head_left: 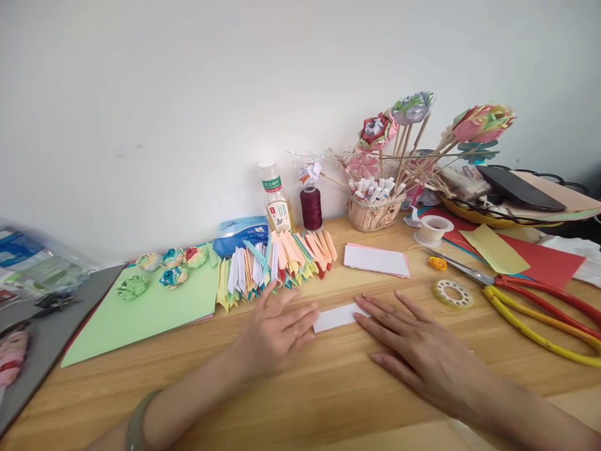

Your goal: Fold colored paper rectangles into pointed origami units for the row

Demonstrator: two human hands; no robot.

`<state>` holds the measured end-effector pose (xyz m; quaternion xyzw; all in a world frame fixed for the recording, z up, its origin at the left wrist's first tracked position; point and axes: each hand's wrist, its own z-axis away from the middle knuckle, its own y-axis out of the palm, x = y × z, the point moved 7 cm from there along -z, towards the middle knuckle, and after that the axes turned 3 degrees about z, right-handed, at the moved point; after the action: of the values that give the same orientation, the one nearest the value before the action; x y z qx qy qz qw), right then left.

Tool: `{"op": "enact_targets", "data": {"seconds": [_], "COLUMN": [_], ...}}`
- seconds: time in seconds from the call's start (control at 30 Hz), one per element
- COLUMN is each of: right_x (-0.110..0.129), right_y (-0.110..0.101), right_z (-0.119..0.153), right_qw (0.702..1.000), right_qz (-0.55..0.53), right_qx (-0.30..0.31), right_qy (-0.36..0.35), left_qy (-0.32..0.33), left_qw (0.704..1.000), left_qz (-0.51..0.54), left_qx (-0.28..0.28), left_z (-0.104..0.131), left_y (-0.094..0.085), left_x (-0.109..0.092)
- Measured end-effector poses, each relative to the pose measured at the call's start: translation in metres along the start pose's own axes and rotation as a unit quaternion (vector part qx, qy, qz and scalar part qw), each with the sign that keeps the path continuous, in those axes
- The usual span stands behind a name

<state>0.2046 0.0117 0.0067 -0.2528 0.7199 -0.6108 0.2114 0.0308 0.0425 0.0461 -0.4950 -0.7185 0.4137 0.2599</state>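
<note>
A narrow strip of white paper [339, 317] lies flat on the wooden table between my hands. My left hand [277, 327] is at its left end, fingers stretched out and slightly blurred, the fingertips by the paper's edge. Flat over the strip's right end rests my right hand [407, 338], its fingers spread. Just beyond the strip stands a row of folded paper pieces [282, 260] in white, peach, yellow and green. A small stack of white and pink paper slips [377, 260] lies behind my right hand.
Large scissors [493, 280] with red and yellow handles, a tape roll [452, 293] and a thread spool [432, 230] are at right. A bottle [277, 200], maroon thread cone [311, 208] and basket [375, 214] line the wall. Green sheets [154, 319] with paper flowers lie left.
</note>
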Motion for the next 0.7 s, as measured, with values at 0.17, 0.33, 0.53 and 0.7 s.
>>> {"op": "enact_targets", "data": {"seconds": [0.17, 0.33, 0.53, 0.7], "right_x": [-0.005, -0.010, -0.008, -0.003], "right_y": [-0.001, 0.002, 0.000, -0.010], "right_z": [0.001, 0.004, 0.004, 0.007], "right_qw": [0.999, 0.998, 0.999, 0.994], "right_qz": [-0.019, -0.050, -0.020, 0.050], "right_qx": [-0.022, -0.030, -0.030, -0.095], "right_qy": [0.029, 0.037, 0.028, 0.008], "left_qy": [0.038, -0.018, 0.006, 0.012], "left_qw": [0.985, 0.984, 0.984, 0.991], "left_qz": [-0.036, -0.069, -0.094, -0.085], "left_qx": [0.166, 0.160, 0.152, 0.106], "left_z": [-0.023, -0.002, 0.019, 0.019], "left_y": [0.036, 0.036, 0.016, 0.001], "left_x": [-0.026, -0.018, -0.012, -0.012]}}
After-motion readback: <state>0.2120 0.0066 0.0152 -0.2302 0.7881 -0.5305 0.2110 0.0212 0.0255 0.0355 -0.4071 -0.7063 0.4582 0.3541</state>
